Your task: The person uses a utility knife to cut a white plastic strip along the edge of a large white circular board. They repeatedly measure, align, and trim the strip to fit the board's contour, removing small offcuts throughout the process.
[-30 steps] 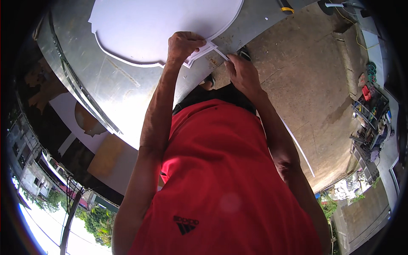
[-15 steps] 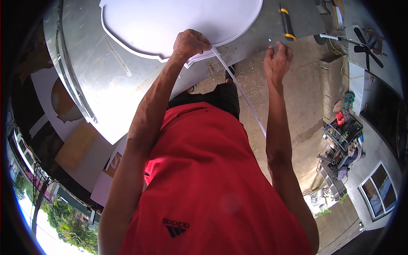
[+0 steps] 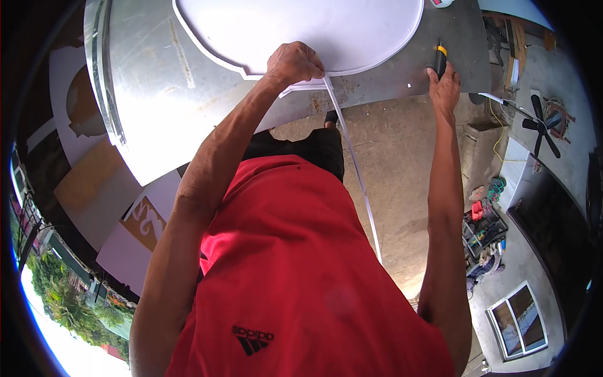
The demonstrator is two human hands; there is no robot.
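Observation:
A large white shaped panel (image 3: 301, 31) with curved edges lies on a grey metal table (image 3: 176, 113). My left hand (image 3: 294, 63) is closed on the panel's near edge, where a long thin white strip (image 3: 352, 163) starts and hangs down over the table's edge toward my red shirt. My right hand (image 3: 445, 88) rests on the table at the right, fingers on a black and yellow utility knife (image 3: 440, 58) lying there.
Concrete floor (image 3: 402, 163) lies below the table. A standing fan (image 3: 540, 119) and a tool crate (image 3: 480, 229) sit at the right. White and tan cut-out boards (image 3: 107, 201) lean at the left.
My right hand let go of the strip and moved right to the utility knife on the table. My left hand stayed on the panel's edge. The view shifted.

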